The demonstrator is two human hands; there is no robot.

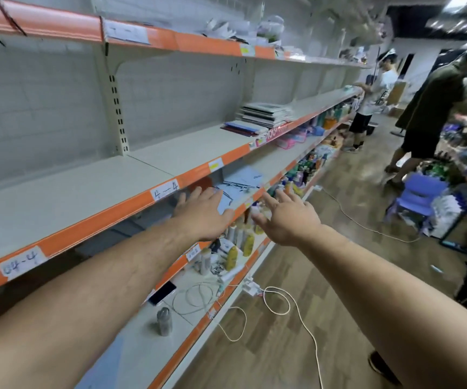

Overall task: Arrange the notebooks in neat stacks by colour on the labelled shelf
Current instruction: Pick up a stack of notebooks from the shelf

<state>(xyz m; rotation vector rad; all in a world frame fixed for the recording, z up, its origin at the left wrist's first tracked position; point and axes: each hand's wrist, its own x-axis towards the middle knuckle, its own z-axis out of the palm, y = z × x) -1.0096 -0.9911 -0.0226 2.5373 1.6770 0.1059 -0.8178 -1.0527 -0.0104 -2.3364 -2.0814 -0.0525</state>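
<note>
Long cream metal shelf (86,186) with glossy orange edge strips and handwritten paper labels. A squarish stack of grey-white notebooks (266,113) sits well down it, with flat blue and red notebooks (240,129) just beside. Both arms are stretched out: left hand (204,211) spread flat in front of pale blue sheets (243,178) one level down, right hand (285,217) spread too, holding nothing.

I see bare board along the labelled shelf (86,186) left of the notebook stacks (266,115). Below, its orange lip (114,213) overhangs the blue notebooks (240,181).
</note>
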